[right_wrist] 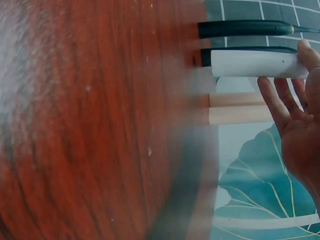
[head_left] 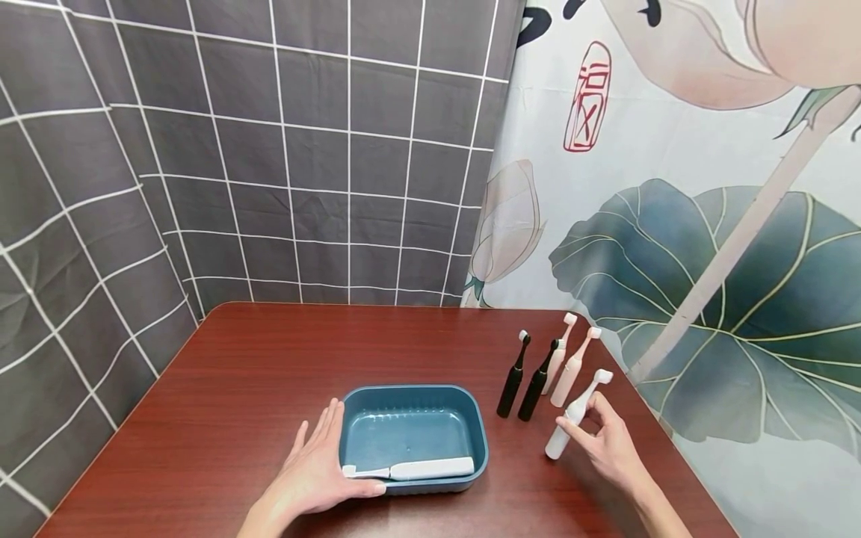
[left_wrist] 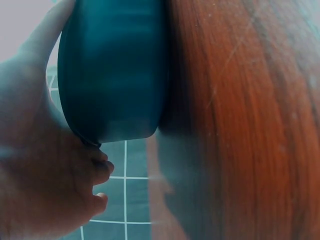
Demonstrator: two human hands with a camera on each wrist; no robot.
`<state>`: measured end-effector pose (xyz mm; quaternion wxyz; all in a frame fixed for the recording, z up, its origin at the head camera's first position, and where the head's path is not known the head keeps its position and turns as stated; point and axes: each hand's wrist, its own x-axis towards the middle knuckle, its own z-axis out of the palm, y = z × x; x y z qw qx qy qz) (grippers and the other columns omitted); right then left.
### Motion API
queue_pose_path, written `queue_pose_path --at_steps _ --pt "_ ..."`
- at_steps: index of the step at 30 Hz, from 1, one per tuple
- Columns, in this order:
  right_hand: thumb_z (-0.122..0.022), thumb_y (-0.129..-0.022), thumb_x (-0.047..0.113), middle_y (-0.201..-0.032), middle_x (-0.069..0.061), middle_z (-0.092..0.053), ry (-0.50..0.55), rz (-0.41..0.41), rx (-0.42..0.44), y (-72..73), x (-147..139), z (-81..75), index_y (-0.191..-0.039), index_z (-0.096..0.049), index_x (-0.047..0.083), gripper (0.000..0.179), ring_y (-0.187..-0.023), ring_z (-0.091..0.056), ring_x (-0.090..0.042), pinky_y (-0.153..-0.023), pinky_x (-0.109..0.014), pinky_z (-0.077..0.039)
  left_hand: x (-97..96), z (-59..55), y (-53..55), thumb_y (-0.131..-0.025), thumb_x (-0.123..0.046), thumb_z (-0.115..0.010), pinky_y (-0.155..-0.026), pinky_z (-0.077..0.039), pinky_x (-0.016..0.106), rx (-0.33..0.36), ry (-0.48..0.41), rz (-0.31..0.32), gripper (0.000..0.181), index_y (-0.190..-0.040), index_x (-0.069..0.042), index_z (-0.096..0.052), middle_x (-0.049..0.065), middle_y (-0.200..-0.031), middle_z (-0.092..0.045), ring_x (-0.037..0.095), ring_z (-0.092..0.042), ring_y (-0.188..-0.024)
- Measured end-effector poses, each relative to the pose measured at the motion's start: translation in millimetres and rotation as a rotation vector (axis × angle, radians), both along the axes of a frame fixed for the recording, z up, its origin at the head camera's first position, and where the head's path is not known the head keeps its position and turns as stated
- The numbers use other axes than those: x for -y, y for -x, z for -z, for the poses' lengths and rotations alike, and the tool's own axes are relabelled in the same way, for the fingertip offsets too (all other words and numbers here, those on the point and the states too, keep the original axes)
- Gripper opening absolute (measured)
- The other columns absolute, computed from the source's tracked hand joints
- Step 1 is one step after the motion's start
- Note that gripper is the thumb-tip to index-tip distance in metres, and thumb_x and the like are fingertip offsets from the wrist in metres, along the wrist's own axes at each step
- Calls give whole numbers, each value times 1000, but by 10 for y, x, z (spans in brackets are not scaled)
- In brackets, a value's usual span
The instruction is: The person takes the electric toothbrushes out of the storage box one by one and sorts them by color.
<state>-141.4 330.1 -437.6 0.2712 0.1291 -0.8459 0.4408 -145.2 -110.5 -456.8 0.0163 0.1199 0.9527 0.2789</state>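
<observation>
My left hand (head_left: 311, 465) rests against the left end of a blue plastic basin (head_left: 410, 433). Its fingers lie straight along that side, while the thumb reaches over the front rim. Inside the basin, a white electric toothbrush (head_left: 433, 469) lies along the front wall. To the right, my right hand (head_left: 610, 442) pinches another white electric toothbrush (head_left: 560, 441) between thumb and fingers, head up and tilted slightly right. The right wrist view shows the fingertips on the upper part of its white handle (right_wrist: 250, 64).
Behind the right hand stand two black toothbrushes (head_left: 511, 388) and two pale pink toothbrushes (head_left: 568, 379), all upright. The red-brown wooden table (head_left: 255, 373) meets a grey grid-patterned cloth (head_left: 309, 187) at the back and a lotus-print cloth (head_left: 673, 224) at the right.
</observation>
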Motion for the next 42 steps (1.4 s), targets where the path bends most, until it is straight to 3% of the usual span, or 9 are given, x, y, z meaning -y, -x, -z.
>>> queue_pose_path --at_steps 6,14,18,25,42 --pt "-79 -75 -16 -80 -4 -61 -42 12 13 -46 30 -24 -90 -52 1 35 -73 -59 -3 -55 -20 -52 3 21 5 -53 -89 -71 -119 -9 59 -2 8 0 149 -158 2 -19 21 -164 -19 37 -21 -150" --pt "-80 -75 -15 -85 -4 -61 -14 2 29 88 -134 276 -93 -53 1 37 -77 -61 -3 -60 -20 -56 8 36 9 -53 -89 -71 -119 -9 60 1 10 -2 149 -158 2 -19 21 -164 -19 37 -21 -150" --pt "-81 -77 -10 -86 -2 -61 24 -8 54 117 -183 349 -96 -53 3 36 -78 -61 -4 -59 -21 -56 12 40 10 -53 -89 -71 -119 -9 60 2 6 -2 148 -158 2 -19 21 -164 -19 36 -21 -150" --pt "-82 -80 -4 -84 -1 -62 52 -12 105 101 -177 380 -100 -55 8 35 -77 -61 -5 -55 -24 -56 17 30 6 -53 -88 -72 -118 -9 60 -3 5 -4 148 -158 3 -20 21 -164 -20 36 -21 -150" --pt "-85 -78 2 -88 -4 -64 27 -5 166 82 -182 408 -108 -58 4 40 -80 -63 -7 -63 -27 -59 12 17 -5 -54 -88 -71 -118 -10 60 -6 6 2 148 -158 3 -20 22 -163 -20 37 -22 -150"
